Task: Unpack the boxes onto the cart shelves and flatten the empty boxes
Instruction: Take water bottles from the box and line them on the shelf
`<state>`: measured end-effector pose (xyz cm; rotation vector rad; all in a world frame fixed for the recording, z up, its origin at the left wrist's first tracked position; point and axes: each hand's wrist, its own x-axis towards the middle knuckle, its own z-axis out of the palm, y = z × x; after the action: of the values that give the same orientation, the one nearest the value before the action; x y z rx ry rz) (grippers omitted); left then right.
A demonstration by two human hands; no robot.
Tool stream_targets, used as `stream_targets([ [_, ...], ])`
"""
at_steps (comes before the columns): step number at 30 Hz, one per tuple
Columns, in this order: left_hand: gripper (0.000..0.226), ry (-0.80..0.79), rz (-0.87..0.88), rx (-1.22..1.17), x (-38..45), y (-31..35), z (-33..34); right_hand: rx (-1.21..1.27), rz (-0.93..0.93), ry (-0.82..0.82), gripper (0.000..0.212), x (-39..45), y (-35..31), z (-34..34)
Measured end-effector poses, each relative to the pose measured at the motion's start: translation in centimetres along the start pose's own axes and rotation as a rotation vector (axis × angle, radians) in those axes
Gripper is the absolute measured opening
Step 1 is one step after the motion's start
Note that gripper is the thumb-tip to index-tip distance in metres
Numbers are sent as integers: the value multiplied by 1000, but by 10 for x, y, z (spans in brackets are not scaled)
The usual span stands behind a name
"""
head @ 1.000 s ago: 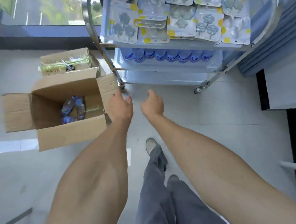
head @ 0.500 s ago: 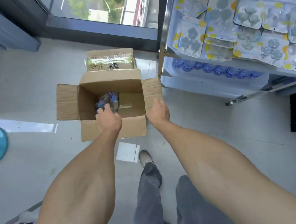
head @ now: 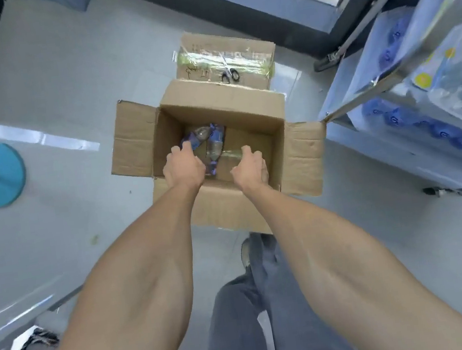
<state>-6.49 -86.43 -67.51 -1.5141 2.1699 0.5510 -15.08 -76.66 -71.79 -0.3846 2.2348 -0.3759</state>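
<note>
Nearest: two bare forearms over grey trouser legs [head: 260, 317] and a shoe on the pale tile floor [head: 64, 79]. Both hands are down inside the open box [head: 218, 135], brown corrugated cardboard w/ all four flaps folded out. Left hand [head: 183, 168] reaches onto the bottles [head: 208, 142]; its fingers [head: 177, 152] curl at the nearest one, but whether they've actually closed on it I can't tell. Right hand [head: 249, 166] hovers beside them, fingers loosely curled, grasping nothing. Step in hand, by my read: unpacking, approx. the last few bottles, as the box bottom is mostly bare w/ a glossy tape seam showing. Bottles are clear plastic w/ purple-blue labels, lying on their sides, slick and round, so next move prob. needs a full wrap round each body, then a lift clear of the box walls and a turn right to the cart [head: 418, 91]. Cart: metal frame, blue-capped bottles in a row on a shelf, blister packs above. Behind the open box, a second box [head: 223, 55], taped shut w/ shiny film, scissors [head: 229, 74] resting on top.
</note>
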Motion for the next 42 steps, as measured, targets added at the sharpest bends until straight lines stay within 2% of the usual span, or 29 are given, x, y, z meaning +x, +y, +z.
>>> stream_targets([
  [6, 31, -122, -69, 15, 86, -34, 75, -104, 48, -50, 42, 68, 10, 63],
  [12, 35, -203, -60, 43, 169, -65, 139, -93, 82, -120, 40, 132, 2, 135],
  [20, 39, -274, 77, 184, 286, -116, 238, -109, 120, -86, 39, 242, 11, 250],
  [22, 38, -287, 156, 237, 310, -124, 259, -189, 53, -94, 41, 262, 23, 270],
  [25, 39, -302, 275, 343, 343, -136, 291, -401, -180, -111, 44, 290, 39, 297],
  [29, 46, -318, 328, 437, 366, -150, 323, -594, -386, -141, 36, 326, 35, 327],
  [34, 50, -347, 417, 465, 388, -162, 357, -741, -425, -205, 38, 370, 25, 361],
  [39, 57, -283, 516, 567, 405, -168, 377, -907, -408, -129, 44, 391, 25, 394],
  [42, 65, -279, 528, 593, 407, -172, 387, -909, -374, -32, 44, 387, 23, 417],
])
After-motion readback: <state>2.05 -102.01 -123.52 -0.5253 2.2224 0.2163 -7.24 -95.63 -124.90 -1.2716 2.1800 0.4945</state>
